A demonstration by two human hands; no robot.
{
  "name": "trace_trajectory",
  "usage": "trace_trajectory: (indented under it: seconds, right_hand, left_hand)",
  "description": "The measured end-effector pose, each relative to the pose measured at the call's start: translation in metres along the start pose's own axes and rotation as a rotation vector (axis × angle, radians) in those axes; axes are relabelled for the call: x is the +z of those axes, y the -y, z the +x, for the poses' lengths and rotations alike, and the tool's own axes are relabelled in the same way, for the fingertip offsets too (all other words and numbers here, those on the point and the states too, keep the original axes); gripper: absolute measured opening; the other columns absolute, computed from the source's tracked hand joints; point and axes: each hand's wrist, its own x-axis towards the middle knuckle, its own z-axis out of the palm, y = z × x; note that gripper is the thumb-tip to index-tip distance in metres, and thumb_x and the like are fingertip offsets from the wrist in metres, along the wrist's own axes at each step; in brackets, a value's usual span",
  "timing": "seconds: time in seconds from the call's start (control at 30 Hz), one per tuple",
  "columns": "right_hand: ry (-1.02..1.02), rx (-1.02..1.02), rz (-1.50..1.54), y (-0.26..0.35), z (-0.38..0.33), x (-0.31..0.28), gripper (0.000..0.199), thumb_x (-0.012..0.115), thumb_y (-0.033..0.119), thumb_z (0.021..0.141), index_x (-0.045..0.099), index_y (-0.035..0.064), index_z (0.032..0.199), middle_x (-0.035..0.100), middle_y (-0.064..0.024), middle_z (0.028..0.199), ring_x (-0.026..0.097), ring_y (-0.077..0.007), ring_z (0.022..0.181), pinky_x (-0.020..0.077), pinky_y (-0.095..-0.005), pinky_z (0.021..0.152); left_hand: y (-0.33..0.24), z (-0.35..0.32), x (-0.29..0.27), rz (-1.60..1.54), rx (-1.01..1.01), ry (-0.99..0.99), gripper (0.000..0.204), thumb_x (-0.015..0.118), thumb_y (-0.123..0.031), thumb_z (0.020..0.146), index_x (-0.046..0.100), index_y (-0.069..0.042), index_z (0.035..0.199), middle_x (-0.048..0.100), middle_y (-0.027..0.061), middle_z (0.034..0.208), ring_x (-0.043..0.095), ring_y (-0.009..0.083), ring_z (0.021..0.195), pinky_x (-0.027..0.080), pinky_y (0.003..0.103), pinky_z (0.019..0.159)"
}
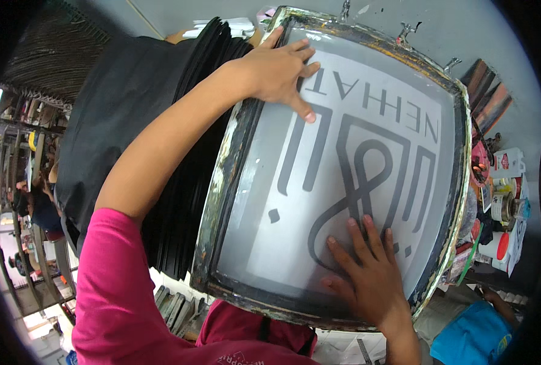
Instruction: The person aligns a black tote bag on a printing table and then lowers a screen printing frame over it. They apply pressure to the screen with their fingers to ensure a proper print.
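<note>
A screen-printing frame [208, 246] with worn, paint-crusted edges lies before me. Its pale mesh [237, 249] is stretched across the inside. Through the mesh shows a white sheet [267, 255] with large dark grey lettering and a looped emblem, upside down to me. My left hand [282, 73] rests with fingers spread over the far left corner, partly on the rim and partly on the mesh. My right hand [368, 271] lies open, fingers apart, on the near right part of the mesh over the emblem's lower end. Neither hand holds anything.
Left of the frame, against its side, is a thick stack of black sheets [124, 115]. Metal clamps [407, 30] stand beyond the far edge. Tubs and bottles [507, 164] crowd the right side. A person in a blue shirt [474, 331] is at the lower right.
</note>
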Motion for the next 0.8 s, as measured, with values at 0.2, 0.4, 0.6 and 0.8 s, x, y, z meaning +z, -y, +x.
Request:
trace_trajectory:
  seconds: [0.2,0.4,0.6,0.8]
  right_hand:
    - [0.040,-0.006,-0.062,-0.017,0.037,-0.021,0.052,0.057,0.049,0.100,0.055,0.0266,0.147,0.036,-0.0096,0.163,0.021,-0.0381,0.155,0.0172,-0.0723,0.118]
    - [-0.014,0.010,-0.043,-0.031,0.057,-0.032,0.054,0.065,0.046,0.095,0.056,0.0325,0.146,0.037,-0.0036,0.164,0.022,-0.0350,0.155,0.0185,-0.0711,0.120]
    - [-0.050,-0.009,0.002,-0.046,0.075,-0.038,0.053,0.060,0.044,0.099,0.051,0.0291,0.150,0.038,-0.0057,0.162,0.021,-0.0331,0.156,0.0180,-0.0715,0.120]
    - [-0.205,-0.032,-0.020,-0.075,0.095,-0.043,0.054,0.063,0.045,0.097,0.054,0.0298,0.147,0.039,-0.0043,0.161,0.028,-0.0341,0.153,0.0230,-0.0672,0.120]
  left_hand:
    - [0.006,0.002,-0.004,0.002,0.041,0.014,0.121,0.073,-0.080,0.064,0.047,0.002,0.150,0.036,0.0229,0.161,0.020,0.0323,0.156,0.003,0.057,0.128]
    - [0.008,0.004,-0.007,-0.038,0.118,-0.043,0.115,0.071,-0.078,0.067,0.051,0.002,0.147,0.040,0.0243,0.158,0.022,0.0328,0.156,0.005,0.056,0.128]
    - [0.008,0.004,-0.014,-0.030,0.115,0.001,0.116,0.071,-0.078,0.066,0.050,0.003,0.147,0.039,0.0247,0.159,0.024,0.0327,0.155,0.006,0.055,0.128]
    - [0.001,0.009,-0.025,-0.046,0.083,0.047,0.117,0.073,-0.078,0.065,0.051,0.003,0.146,0.038,0.0243,0.160,0.026,0.0321,0.155,0.006,0.054,0.128]
